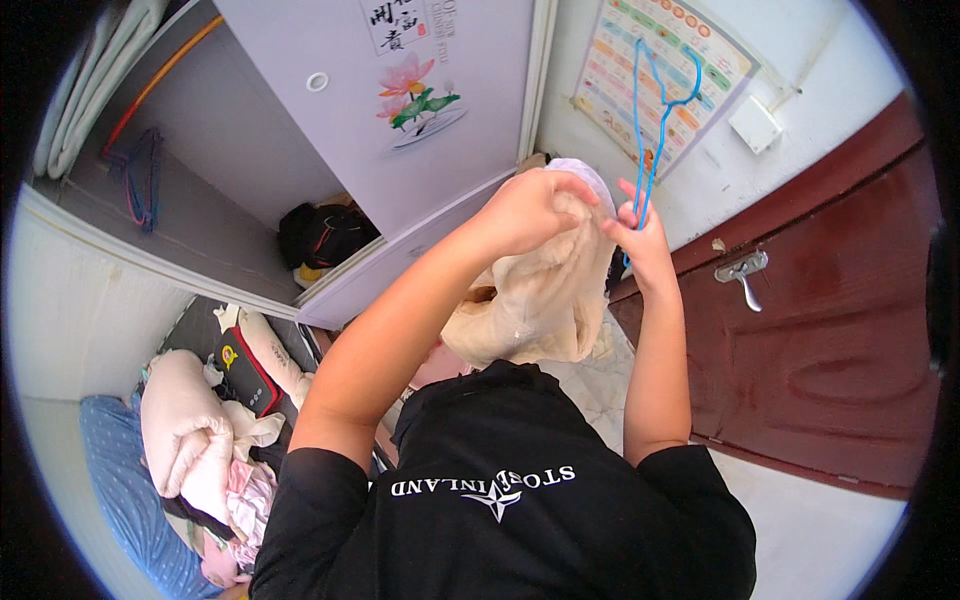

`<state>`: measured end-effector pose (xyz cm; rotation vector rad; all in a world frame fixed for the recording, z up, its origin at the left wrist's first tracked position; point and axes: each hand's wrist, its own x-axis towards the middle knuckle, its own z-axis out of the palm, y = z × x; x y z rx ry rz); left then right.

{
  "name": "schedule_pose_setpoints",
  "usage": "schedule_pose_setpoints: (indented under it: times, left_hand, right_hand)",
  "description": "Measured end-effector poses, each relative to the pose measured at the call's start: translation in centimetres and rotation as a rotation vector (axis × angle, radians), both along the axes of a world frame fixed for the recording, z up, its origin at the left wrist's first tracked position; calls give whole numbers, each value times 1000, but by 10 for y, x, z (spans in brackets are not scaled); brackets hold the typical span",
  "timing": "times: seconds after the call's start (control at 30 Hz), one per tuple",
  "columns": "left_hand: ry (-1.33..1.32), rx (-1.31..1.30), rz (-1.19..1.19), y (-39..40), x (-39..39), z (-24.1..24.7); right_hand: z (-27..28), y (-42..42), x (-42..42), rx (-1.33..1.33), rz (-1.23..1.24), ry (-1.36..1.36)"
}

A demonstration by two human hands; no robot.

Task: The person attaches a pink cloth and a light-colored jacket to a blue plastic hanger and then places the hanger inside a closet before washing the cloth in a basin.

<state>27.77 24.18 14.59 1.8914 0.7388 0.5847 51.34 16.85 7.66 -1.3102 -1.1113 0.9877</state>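
Observation:
A cream-coloured cloth garment (551, 300) hangs in loose folds in front of my chest. My left hand (536, 210) pinches its upper edge, with thumb and fingers curled around the fabric. Close beside it, my right hand (637, 236) grips a blue wire clothes hanger (664, 127). The hanger stands upright, its hook above the hand; its lower end passes behind the fingers. My right thumb points at the garment's edge, and I cannot tell whether it touches. A pale lavender item (585, 176) shows just behind the garment, partly covered.
A wardrobe with a sliding door (465, 90) stands ahead; its open side holds a rail (161, 86), hangers (139, 180) and a black bag (322, 232). Bedding (187, 435) and clothes are heaped at left. A dark red door (810, 352) with a lever handle (746, 277) is at right.

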Motion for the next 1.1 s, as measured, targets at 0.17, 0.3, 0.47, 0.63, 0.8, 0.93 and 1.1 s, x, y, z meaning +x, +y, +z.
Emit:
schedule_pose_setpoints:
  times: [0.17, 0.3, 0.47, 0.63, 0.8, 0.93, 1.1]
  left_hand:
    - [-29, 63, -90, -5, -34, 17]
    - [-78, 172, 21, -11, -63, 33]
    - [-110, 79, 156, 0, -112, 41]
    - [-181, 216, 286, 8, -127, 57]
    - [-89, 314, 393, 10, -114, 64]
    - [46, 483, 488, 28, -114, 61]
    - [209, 858, 569, 62, -118, 26]
  right_hand:
    - [-16, -3, -16, -151, 192, -44]
    - [-17, 2, -19, -119, 287, -10]
    - [32, 12, -31, -46, 473, 173]
    - [58, 28, -64, -5, 552, -47]
    - [17, 40, -99, 105, 484, 36]
    - [27, 50, -98, -26, 400, 350]
    - [87, 48, -93, 99, 504, 628]
